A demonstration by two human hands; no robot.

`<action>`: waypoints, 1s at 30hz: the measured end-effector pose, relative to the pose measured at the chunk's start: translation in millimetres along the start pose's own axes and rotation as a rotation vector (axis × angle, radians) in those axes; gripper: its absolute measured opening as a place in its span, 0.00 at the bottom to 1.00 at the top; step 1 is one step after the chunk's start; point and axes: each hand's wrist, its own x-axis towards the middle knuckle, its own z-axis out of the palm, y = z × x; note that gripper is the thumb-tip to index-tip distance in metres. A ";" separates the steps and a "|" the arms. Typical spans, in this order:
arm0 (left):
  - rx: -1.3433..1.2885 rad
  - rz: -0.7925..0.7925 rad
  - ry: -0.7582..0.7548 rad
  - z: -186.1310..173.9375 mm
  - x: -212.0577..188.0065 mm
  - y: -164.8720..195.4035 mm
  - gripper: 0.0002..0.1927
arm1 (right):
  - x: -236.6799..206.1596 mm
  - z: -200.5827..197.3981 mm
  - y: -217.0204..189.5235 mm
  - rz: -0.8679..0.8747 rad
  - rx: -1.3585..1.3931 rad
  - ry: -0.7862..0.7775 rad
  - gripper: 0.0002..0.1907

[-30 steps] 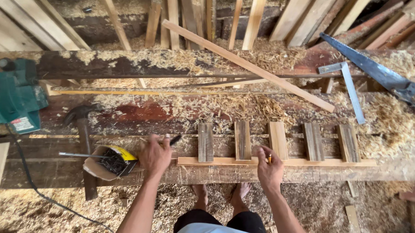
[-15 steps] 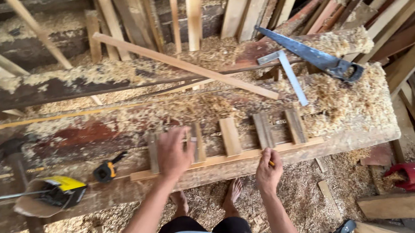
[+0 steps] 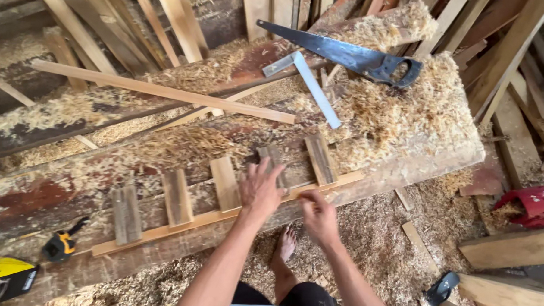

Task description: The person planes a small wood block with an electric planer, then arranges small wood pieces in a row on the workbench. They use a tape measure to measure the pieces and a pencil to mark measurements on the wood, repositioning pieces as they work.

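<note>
Left hand (image 3: 260, 192) is flat on the work, fingers (image 3: 265, 169) spread and released, palm down over the fourth short slat (image 3: 274, 165) where it crosses the long thin strip (image 3: 221, 216). It presses rather than grasps. Right hand (image 3: 319, 216) sits just beside it at the counter's near edge, fingers curled in toward the strip. It is motion-blurred, so whether it pinches anything cannot be told.

The strip runs along the front edge of the counter (image 3: 404, 169), tilted up to the right. Five short slats lie across it, roughly parallel and spaced apart:
- grey, weathered slat (image 3: 127, 214), furthest left
- brown slat (image 3: 177, 198)
- pale slat (image 3: 225, 183)
- the fourth, partly under the left hand
- end slat (image 3: 320, 159), furthest right

The counter is a heavy rough slab, covered in sawdust and shavings.

Behind the slats:
- long pale batten (image 3: 165, 92) lying diagonally
- metal try square (image 3: 313, 88) on the shavings
- handsaw (image 3: 348, 56) with dark handle, near the far right corner, well apart from the hands

At the left end:
- small yellow-and-black tape measure (image 3: 61, 245) on the counter edge
- yellow-and-black tool (image 3: 5, 277) at the frame's lower corner

On the floor are sawdust, the person's bare foot (image 3: 285, 247) under the counter edge, a red plastic part (image 3: 532, 204) to the right, and offcut boards (image 3: 510, 249).
</note>
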 end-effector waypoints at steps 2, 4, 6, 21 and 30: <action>0.040 -0.032 0.012 0.7 1.2 3.3 0.37 | 2.3 1.6 -0.9 0.056 -0.038 -0.098 0.10; 0.055 -0.034 0.057 -1.0 1.2 3.9 0.37 | 5.0 4.2 -5.8 0.010 -0.156 -0.126 0.09; 0.056 -0.055 0.029 -3.8 1.5 4.6 0.35 | 8.2 5.3 -13.8 -0.162 -0.129 -0.099 0.10; -0.109 -0.189 0.107 -27.7 -53.3 -103.4 0.29 | -29.0 55.9 -65.8 -0.300 0.078 -0.049 0.10; -0.060 -0.181 -0.089 -50.0 -58.6 -116.5 0.34 | -27.6 109.3 -76.5 -0.092 -0.217 -0.219 0.11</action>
